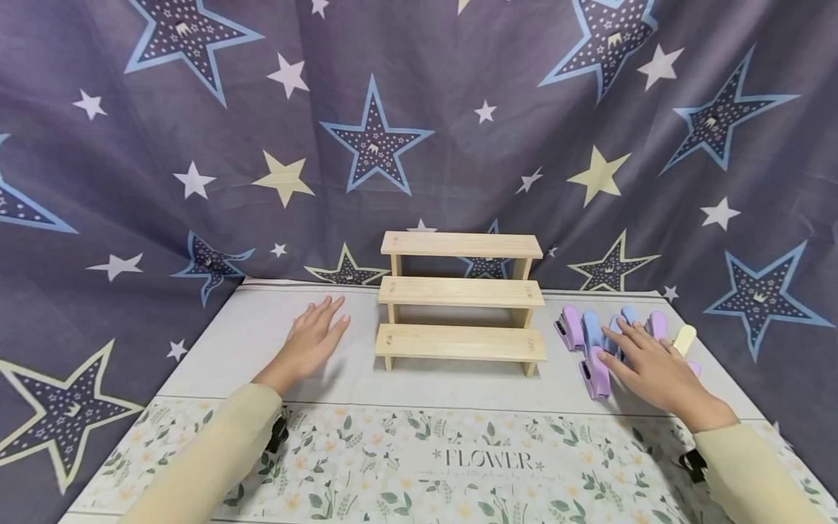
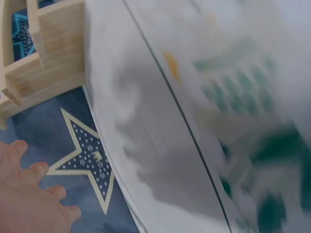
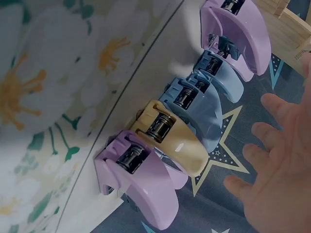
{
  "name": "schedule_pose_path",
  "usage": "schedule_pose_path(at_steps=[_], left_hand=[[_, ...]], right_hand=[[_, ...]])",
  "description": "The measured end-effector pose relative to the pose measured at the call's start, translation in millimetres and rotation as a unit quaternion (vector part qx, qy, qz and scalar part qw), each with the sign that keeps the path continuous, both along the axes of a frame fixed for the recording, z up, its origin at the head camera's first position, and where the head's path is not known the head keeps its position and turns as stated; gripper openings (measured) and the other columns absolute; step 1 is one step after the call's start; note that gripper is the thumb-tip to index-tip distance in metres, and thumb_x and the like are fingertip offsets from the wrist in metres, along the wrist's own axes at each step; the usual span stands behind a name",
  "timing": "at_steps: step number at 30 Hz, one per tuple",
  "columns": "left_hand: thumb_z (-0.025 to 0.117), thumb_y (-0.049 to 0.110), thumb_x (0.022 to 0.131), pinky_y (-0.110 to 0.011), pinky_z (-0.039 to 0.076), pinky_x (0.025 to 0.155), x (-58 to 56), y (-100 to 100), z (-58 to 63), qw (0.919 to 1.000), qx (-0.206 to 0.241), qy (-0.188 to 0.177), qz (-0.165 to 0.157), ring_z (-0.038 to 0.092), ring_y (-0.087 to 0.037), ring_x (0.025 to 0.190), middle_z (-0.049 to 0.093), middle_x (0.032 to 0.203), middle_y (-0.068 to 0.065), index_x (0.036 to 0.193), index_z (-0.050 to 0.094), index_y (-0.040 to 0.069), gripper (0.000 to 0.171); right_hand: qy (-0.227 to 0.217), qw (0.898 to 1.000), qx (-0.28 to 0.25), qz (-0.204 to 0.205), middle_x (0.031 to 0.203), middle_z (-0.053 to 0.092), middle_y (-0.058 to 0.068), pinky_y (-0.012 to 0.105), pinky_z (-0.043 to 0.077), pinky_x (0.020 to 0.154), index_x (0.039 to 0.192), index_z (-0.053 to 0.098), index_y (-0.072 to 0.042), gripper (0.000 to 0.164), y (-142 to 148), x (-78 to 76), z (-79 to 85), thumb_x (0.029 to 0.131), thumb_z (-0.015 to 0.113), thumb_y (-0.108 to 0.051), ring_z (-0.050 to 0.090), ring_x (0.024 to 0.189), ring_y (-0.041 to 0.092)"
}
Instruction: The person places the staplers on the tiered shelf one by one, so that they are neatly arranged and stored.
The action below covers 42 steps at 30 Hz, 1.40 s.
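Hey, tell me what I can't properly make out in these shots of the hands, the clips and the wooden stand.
- Head view: far-right purple clip, mostly hidden by the right hand.
- Head view: small line under "FLOWER", too small and faint to read.
- Left wrist view: left hand and wooden stand, cut off by picture edges.
- Left wrist view: printed leaves, blurred.

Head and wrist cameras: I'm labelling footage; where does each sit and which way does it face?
Head: on the head, facing forward and down at rack and clips; arms, left hand and right hand show.
Left wrist: on that wrist, facing tablecloth, curtain and rack; left hand partly shows.
Right wrist: on that wrist, facing clips; right hand partly shows.
Shared by head and right wrist: clips, right hand.
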<state>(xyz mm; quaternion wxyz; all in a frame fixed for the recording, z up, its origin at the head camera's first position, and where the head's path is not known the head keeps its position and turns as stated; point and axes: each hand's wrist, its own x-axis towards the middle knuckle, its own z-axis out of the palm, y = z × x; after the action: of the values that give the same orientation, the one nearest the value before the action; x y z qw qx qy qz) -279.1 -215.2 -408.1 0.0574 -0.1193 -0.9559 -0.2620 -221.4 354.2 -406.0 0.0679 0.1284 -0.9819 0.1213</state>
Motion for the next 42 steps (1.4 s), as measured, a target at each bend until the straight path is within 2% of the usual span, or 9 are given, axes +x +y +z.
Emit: schedule_pose_path(at_steps=[4,8,16,23,26,31,35,39,42], left_hand=[[0.020,0.050,0.108,-0.062,0.006,0.121,-6.0,9.6,1.1,0.9987,0.050,-0.010,-0.007,0.009,-0.048,0.148,0.022,0.162,-0.023,0.158,0.028,0.005,0.067],[0.019,0.049,0.109,-0.064,0.013,0.120,-13.3,19.1,1.9,0.9947,0.098,-0.030,-0.007,0.016,-0.047,0.146,0.027,0.159,-0.024,0.158,0.027,0.004,0.067],[0.024,0.044,0.110,-0.055,0.016,0.122,-24.6,33.6,3.8,0.9800,0.191,-0.057,-0.004,0.023,-0.037,0.148,0.027,0.162,-0.017,0.159,0.025,0.010,0.060],[0.034,0.037,0.110,-0.053,0.031,0.117,-29.9,45.7,3.6,0.9667,0.244,-0.076,-0.014,0.035,-0.038,0.142,0.036,0.156,-0.020,0.159,0.026,0.012,0.055],[0.036,0.033,0.111,-0.051,0.035,0.116,-32.4,52.1,3.5,0.9592,0.272,-0.076,-0.015,0.040,-0.037,0.140,0.038,0.155,-0.021,0.159,0.027,0.010,0.053],[0.037,0.028,0.111,-0.047,0.040,0.113,-36.4,63.3,4.7,0.9380,0.337,-0.082,-0.010,0.045,-0.037,0.136,0.040,0.152,-0.022,0.158,0.030,0.010,0.051],[0.037,0.024,0.111,-0.048,0.039,0.114,-40.7,69.0,3.8,0.9228,0.375,-0.088,-0.011,0.044,-0.039,0.136,0.040,0.151,-0.025,0.157,0.030,0.007,0.050],[0.037,0.022,0.110,-0.050,0.038,0.114,-44.9,71.9,1.7,0.9151,0.394,-0.086,-0.013,0.045,-0.040,0.135,0.040,0.151,-0.025,0.156,0.030,0.005,0.050],[0.037,0.020,0.110,-0.049,0.039,0.114,-47.4,74.1,1.0,0.9075,0.411,-0.088,-0.008,0.046,-0.040,0.134,0.040,0.150,-0.025,0.156,0.031,0.004,0.049]], right_hand=[[0.001,1.000,-0.019,0.005,0.158,0.026,0.028,0.078,0.020,0.105,0.150,0.044,-0.004,0.066,1.2,-0.6,-2.3,0.103,0.050,-0.050,0.024,0.141,0.053],[0.001,0.999,-0.040,0.016,0.155,0.029,0.031,0.079,0.022,0.104,0.147,0.047,-0.001,0.063,1.3,-0.1,-2.6,0.103,0.052,-0.046,0.025,0.139,0.056],[0.039,0.994,-0.071,0.070,0.143,0.043,0.034,0.075,0.035,0.099,0.138,0.053,0.007,0.053,0.8,-0.2,-5.6,0.100,0.063,-0.028,0.039,0.129,0.057],[0.029,0.993,-0.088,0.068,0.128,0.056,0.030,0.066,0.049,0.088,0.135,0.054,0.008,0.048,-1.4,1.1,-6.0,0.100,0.063,-0.024,0.054,0.113,0.050],[0.028,0.994,-0.090,0.062,0.119,0.060,0.026,0.057,0.055,0.080,0.134,0.055,0.009,0.047,-2.5,1.5,-6.8,0.099,0.065,-0.022,0.062,0.102,0.042],[0.011,0.994,-0.098,0.054,0.106,0.065,0.016,0.043,0.059,0.073,0.132,0.055,0.012,0.049,-4.8,1.9,-8.7,0.097,0.069,-0.020,0.066,0.089,0.027],[-0.003,0.994,-0.099,0.047,0.101,0.067,0.013,0.042,0.059,0.072,0.133,0.054,0.012,0.051,-5.6,2.7,-9.1,0.097,0.069,-0.021,0.066,0.087,0.025],[-0.015,0.994,-0.102,0.038,0.095,0.069,0.009,0.041,0.058,0.068,0.134,0.053,0.011,0.052,-5.6,3.4,-9.9,0.097,0.068,-0.023,0.067,0.082,0.022],[-0.025,0.993,-0.111,0.031,0.089,0.068,0.003,0.036,0.056,0.063,0.133,0.054,0.010,0.051,-5.5,3.8,-11.2,0.098,0.068,-0.024,0.064,0.075,0.016]])
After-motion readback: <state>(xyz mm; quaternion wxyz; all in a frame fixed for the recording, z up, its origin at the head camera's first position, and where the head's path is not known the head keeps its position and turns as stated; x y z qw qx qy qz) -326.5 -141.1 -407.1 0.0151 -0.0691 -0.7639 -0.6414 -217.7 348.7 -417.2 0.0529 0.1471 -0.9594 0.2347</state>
